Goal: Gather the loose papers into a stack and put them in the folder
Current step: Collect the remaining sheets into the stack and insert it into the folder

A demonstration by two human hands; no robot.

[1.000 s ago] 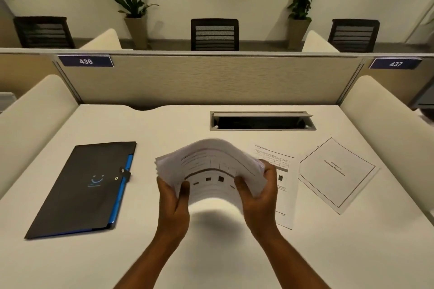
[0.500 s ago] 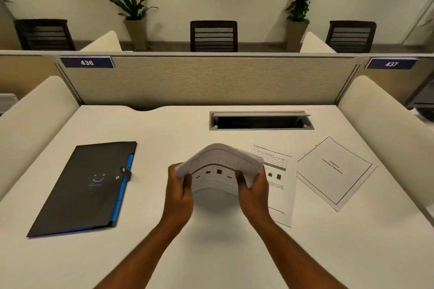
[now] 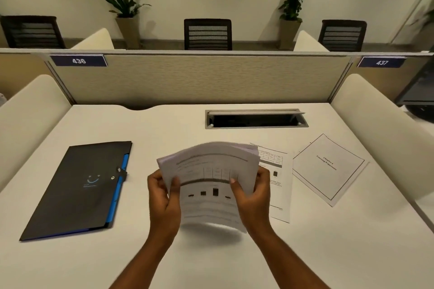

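A stack of printed papers (image 3: 209, 171) is held upright above the middle of the white desk (image 3: 305, 253), its bottom edge just above the surface. My left hand (image 3: 163, 197) grips its left side and my right hand (image 3: 252, 197) grips its right side. A loose printed sheet (image 3: 279, 185) lies flat just right of the stack, partly hidden by my right hand. Another loose sheet with a framed title (image 3: 328, 166) lies further right, turned at an angle. The black folder (image 3: 79, 187) with a blue edge lies closed on the left of the desk.
An open cable tray (image 3: 256, 119) is sunk into the desk behind the papers. A fabric partition (image 3: 187, 77) closes the far edge, and padded cream dividers (image 3: 385, 129) stand at both sides. Chairs and potted plants stand beyond.
The stack has risen and tilted back toward me after being brought down onto the desk half a second ago. The loose sheets and the folder have not moved.
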